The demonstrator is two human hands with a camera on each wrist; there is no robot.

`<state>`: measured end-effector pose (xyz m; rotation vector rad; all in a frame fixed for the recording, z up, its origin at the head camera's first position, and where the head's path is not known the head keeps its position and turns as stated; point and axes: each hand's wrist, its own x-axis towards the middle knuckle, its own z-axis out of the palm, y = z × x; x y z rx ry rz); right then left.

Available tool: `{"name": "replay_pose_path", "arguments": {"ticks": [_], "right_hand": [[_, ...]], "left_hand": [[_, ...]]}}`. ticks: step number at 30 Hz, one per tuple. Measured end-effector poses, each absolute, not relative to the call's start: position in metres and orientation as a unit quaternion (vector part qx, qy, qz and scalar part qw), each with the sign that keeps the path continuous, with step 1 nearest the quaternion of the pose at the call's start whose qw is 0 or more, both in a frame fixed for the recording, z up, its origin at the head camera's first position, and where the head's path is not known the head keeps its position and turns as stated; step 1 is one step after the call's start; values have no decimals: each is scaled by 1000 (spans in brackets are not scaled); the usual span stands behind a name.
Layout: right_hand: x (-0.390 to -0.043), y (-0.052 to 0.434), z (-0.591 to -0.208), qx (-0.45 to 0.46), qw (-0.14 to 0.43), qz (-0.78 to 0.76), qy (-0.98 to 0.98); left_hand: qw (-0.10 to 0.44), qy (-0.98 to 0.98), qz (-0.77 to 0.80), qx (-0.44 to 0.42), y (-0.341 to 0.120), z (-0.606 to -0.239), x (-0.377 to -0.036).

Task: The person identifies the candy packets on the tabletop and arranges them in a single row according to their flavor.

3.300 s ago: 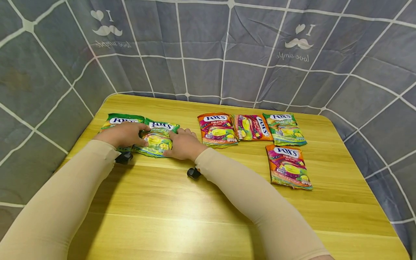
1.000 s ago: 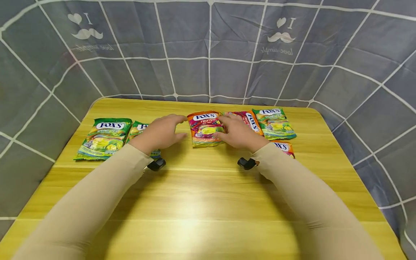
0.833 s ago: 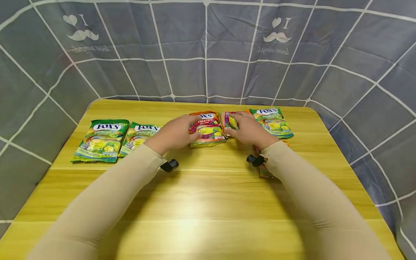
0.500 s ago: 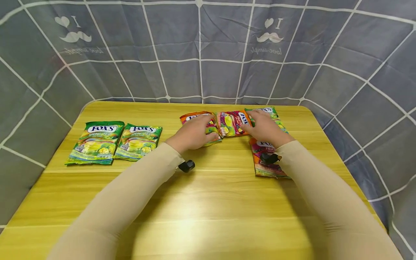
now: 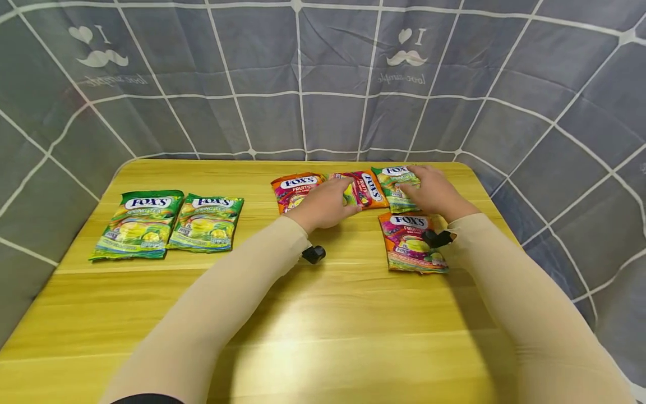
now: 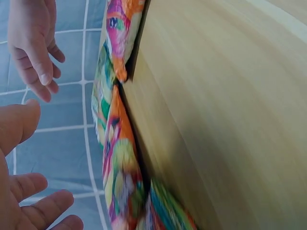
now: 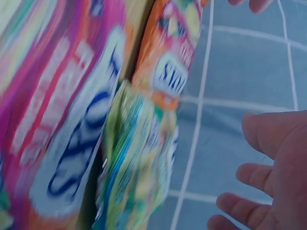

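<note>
**Candy bags crowd the far edge of the desk**

The left hand [image 5: 327, 202] lies spread over the orange bag [image 5: 292, 189] and the sideways red bag [image 5: 364, 188]. The right hand [image 5: 435, 193], fingers relaxed, rests on the green bag [image 5: 395, 180] just beside them. Another orange bag [image 5: 411, 241] lies under the right wrist (partly hidden). Two green bags [image 5: 171, 223] sit well apart, left on the desk [image 5: 323, 314].

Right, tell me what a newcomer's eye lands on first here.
The bright candy bags on the yellow wooden table: two green bags side by side at the left, four more clustered at the far right. Both hands work that cluster, the left hand over the orange and red bags, the right hand over a green bag.
</note>
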<state>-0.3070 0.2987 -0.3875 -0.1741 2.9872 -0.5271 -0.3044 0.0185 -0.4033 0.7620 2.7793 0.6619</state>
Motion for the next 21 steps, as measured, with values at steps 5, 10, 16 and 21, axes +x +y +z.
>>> {"name": "replay_pose_path", "arguments": {"ticks": [5, 10, 16, 21], "right_hand": [[-310, 320, -394, -44, 52, -172, 983], [-314, 338, -405, -31, 66, -184, 980], [-322, 347, -419, -16, 101, -199, 975], [-324, 346, -424, -12, 131, -201, 971]], "left_hand": [[101, 929, 235, 269, 42, -406, -309], [118, 919, 260, 273, 65, -411, -315], [160, 893, 322, 270, 94, -417, -320], [163, 901, 302, 266, 113, -424, -321]]}}
